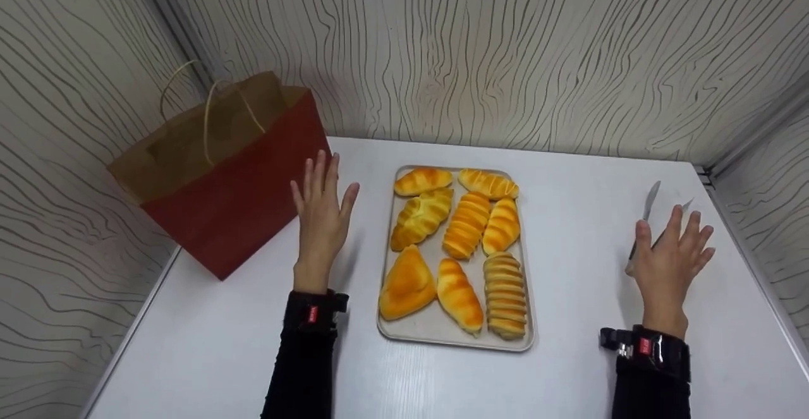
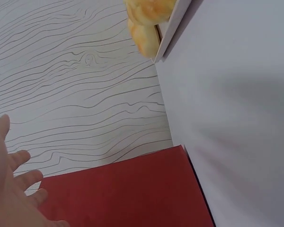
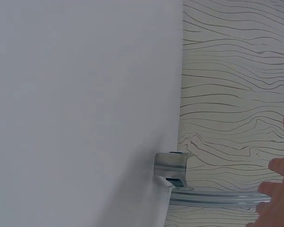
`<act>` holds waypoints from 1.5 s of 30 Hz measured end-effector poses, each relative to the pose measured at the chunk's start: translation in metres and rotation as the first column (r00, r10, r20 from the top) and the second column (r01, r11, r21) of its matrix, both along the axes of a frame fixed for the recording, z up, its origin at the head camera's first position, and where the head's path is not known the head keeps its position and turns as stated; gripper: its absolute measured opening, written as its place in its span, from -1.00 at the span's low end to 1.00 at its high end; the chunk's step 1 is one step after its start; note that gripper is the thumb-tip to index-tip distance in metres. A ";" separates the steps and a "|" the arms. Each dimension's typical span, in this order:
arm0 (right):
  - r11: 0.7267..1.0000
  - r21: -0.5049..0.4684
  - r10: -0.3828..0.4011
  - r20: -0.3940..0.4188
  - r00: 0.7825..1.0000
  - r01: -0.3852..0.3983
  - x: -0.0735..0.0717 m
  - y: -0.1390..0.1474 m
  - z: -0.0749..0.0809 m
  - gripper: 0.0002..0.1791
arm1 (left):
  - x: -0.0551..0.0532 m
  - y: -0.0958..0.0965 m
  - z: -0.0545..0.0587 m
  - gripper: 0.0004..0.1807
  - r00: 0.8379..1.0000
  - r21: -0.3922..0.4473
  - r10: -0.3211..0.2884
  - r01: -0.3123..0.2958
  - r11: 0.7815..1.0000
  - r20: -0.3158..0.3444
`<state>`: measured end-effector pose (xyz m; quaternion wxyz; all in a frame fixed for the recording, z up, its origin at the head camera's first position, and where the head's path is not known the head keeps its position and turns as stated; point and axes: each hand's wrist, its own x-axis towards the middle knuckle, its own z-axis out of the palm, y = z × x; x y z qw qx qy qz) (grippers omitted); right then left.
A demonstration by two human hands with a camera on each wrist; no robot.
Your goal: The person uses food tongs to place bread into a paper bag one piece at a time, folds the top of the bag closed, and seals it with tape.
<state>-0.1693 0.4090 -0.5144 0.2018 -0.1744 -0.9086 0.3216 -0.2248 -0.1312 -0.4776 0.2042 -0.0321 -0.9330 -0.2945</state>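
Observation:
My left hand (image 1: 321, 217) is held over the table with straight, spread fingers, between the red paper bag (image 1: 253, 198) and the tray (image 1: 456, 338). Its fingertips overlap the bag's right side in the head view. On the tray lie several golden bread pieces, among them a triangular bun (image 1: 407, 285), a ridged long loaf (image 1: 505, 296) and a croissant-like roll (image 1: 422, 217). To the right, my right hand (image 1: 671, 267) is also spread and holds nothing. It partly hides a knife (image 1: 651, 199) and a second pointed blade (image 1: 688, 204) lying there.
The bag stands upright at the table's left edge, its mouth open and twine handles (image 1: 207, 122) raised. Wood-grain patterned walls (image 1: 468, 52) close in the back and sides. A metal bracket-like piece (image 3: 171, 165) shows at the table's edge in the right wrist view.

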 end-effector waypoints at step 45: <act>0.998 -0.025 0.063 0.296 0.953 -0.059 -0.035 0.038 -0.011 -0.02 | 0.009 -0.072 0.065 -0.39 0.884 0.044 0.032 -0.013 0.999 -0.466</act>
